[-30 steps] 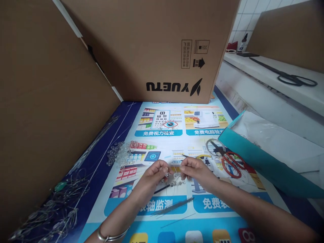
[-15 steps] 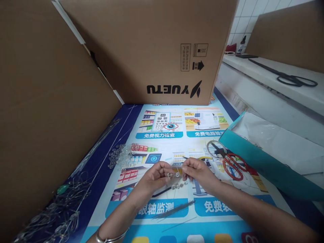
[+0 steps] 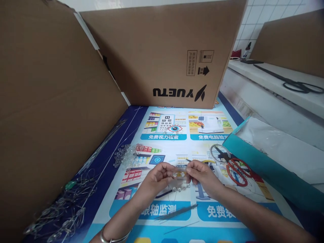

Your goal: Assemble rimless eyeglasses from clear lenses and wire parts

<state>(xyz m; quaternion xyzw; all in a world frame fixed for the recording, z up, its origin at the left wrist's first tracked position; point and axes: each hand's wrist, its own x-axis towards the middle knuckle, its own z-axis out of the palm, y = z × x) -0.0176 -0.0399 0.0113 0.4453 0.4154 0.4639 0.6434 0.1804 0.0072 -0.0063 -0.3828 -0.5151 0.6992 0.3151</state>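
Between my two hands is a small strand of clear beads [image 3: 180, 189] on thin wire. My left hand [image 3: 158, 177] pinches its left side, thumb against fingers. Opposite it, my right hand [image 3: 201, 173] is closed on the strand's right side. A couple of beads show in the gap between the fingertips, and several more hang in a curve below. The wire itself is barely visible. Just below the hands lies a bundle of thin dark wires [image 3: 177, 212] on the printed sheet. Loose clear beads [image 3: 125, 156] are heaped to the left.
Red-handled scissors [image 3: 236, 171] lie to the right, beside a teal box [image 3: 263, 168] with a pale inside. At left is a tangle of wired beads [image 3: 64, 206]. Cardboard panels [image 3: 152, 54] stand behind and left. Large black scissors [image 3: 295, 84] rest on the white ledge.
The whole view has shifted, so everything sits slightly lower and further right. My hands keep their pinch on the bead strand, with the beads between them moved a little.
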